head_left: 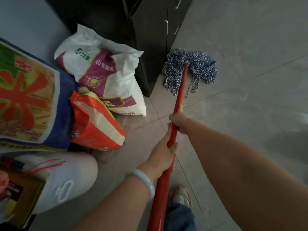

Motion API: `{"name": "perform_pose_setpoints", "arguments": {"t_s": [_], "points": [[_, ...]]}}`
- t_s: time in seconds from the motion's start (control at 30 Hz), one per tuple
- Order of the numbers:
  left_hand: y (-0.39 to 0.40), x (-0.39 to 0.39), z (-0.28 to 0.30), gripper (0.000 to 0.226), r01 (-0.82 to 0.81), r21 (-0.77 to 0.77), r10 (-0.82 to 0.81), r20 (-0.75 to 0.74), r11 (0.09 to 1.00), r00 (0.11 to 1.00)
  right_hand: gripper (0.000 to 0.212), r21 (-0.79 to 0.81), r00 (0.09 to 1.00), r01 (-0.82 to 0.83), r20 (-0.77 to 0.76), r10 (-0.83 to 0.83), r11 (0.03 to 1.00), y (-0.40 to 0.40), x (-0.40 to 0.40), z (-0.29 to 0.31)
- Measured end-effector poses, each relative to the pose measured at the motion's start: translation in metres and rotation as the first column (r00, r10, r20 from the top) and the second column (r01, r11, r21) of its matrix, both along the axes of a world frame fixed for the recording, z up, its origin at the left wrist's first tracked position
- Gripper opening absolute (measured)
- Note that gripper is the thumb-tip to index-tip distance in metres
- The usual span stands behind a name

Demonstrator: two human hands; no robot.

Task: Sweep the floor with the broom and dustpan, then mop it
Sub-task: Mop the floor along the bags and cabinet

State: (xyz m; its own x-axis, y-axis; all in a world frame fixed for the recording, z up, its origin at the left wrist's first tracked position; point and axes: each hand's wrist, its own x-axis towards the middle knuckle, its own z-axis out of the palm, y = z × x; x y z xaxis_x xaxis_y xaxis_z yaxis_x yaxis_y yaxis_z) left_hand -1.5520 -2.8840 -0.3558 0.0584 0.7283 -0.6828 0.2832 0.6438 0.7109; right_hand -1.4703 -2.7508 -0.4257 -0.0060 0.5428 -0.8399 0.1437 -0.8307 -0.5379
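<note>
A mop with a red handle (180, 87) runs from the bottom centre up to its blue-and-white string head (200, 69), which lies spread on the grey tiled floor (241, 105) beside the corner of a dark cabinet (150, 47). My right hand (179, 121) grips the handle higher up the shaft, toward the head. My left hand (164, 155), with a pale bangle on its wrist, grips the handle just below the right hand. No broom or dustpan is in view.
Sacks stand against the wall at left: a white-and-purple one (103, 72), an orange one (95, 124) and a large blue-edged one (30, 97). A white bag (66, 179) and a cardboard box (21, 197) sit at lower left. My shoe (181, 195) shows below.
</note>
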Motion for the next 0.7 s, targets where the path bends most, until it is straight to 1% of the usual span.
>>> {"name": "perform_pose_setpoints", "arguments": {"t_s": [0.07,0.17,0.27,0.3,0.53,0.63,0.7], "points": [[-0.012,-0.009,0.002,0.059,0.018,-0.033,-0.018,0.014,0.999,1.0,0.086,-0.009,0.999,-0.041,0.029,0.041,0.999,-0.013,-0.008,-0.004],[-0.046,-0.032,0.007,0.057,0.024,-0.06,-0.022,0.031,0.998,0.999,0.079,0.047,0.997,-0.053,0.058,0.05,0.998,-0.047,-0.026,-0.003],[-0.098,-0.058,0.019,0.06,0.011,-0.069,-0.005,0.076,0.998,0.997,0.087,-0.083,0.999,-0.028,0.037,0.031,0.996,-0.099,-0.05,0.012],[-0.119,-0.068,0.024,0.061,0.006,-0.072,0.0,0.086,0.997,0.996,0.089,-0.099,0.999,-0.016,0.036,0.02,0.995,-0.121,-0.06,0.017],[-0.268,-0.141,0.067,0.059,0.032,-0.143,-0.023,0.063,0.989,0.998,0.091,-0.089,0.998,-0.035,0.046,0.039,0.995,-0.281,-0.129,0.05],[-0.305,-0.161,0.084,0.059,0.039,-0.189,-0.029,0.054,0.981,0.998,0.094,-0.121,0.997,-0.047,0.052,0.054,0.992,-0.321,-0.151,0.054],[-0.309,-0.166,0.09,0.059,0.02,-0.178,-0.009,0.058,0.984,0.998,0.095,-0.123,0.997,-0.043,0.06,0.05,0.992,-0.326,-0.158,0.053]]}}
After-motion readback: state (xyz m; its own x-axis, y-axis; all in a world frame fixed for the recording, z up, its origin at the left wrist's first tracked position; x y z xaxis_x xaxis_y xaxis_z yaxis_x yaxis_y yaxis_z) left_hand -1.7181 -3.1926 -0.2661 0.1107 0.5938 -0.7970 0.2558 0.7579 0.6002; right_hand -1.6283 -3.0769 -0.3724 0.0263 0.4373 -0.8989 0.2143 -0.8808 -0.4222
